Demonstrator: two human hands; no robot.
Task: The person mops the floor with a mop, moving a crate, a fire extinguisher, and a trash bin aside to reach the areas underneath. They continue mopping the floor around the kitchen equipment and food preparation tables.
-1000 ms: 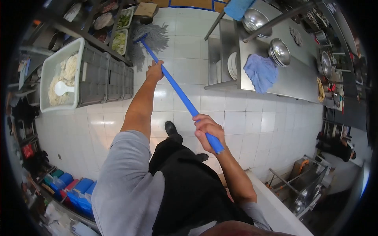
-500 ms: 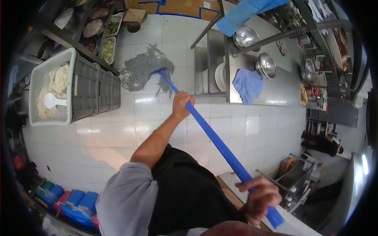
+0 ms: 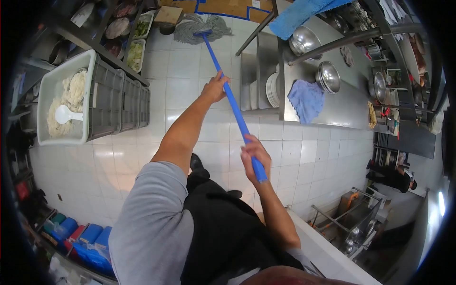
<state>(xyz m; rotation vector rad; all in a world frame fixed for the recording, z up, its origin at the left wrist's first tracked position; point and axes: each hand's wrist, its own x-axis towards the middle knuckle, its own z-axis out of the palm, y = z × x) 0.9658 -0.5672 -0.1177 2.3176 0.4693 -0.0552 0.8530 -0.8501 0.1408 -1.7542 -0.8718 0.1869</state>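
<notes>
A string mop with a long blue handle (image 3: 236,111) stretches away from me across the white tiled floor (image 3: 180,71). Its grey mop head (image 3: 192,29) is spread on the tiles at the far end, close to brown cardboard. My left hand (image 3: 214,89) grips the handle around its middle, arm reaching far forward. Near the handle's rear end, my right hand (image 3: 255,159) is wrapped around it, slightly blurred; the end of the handle sticks out just past that hand.
Left stands a stack of grey crates under a white tub (image 3: 88,109) of rice with a white scoop. At right, a steel table (image 3: 342,102) carries metal bowls and a blue cloth (image 3: 306,100). Another person (image 3: 392,176) in black is far right. Blue containers (image 3: 90,233) sit lower left.
The mop head has slid away from me to the cardboard and its strands have bunched. Both hands moved forward with the handle, the right one also swinging inward from the lower right.
</notes>
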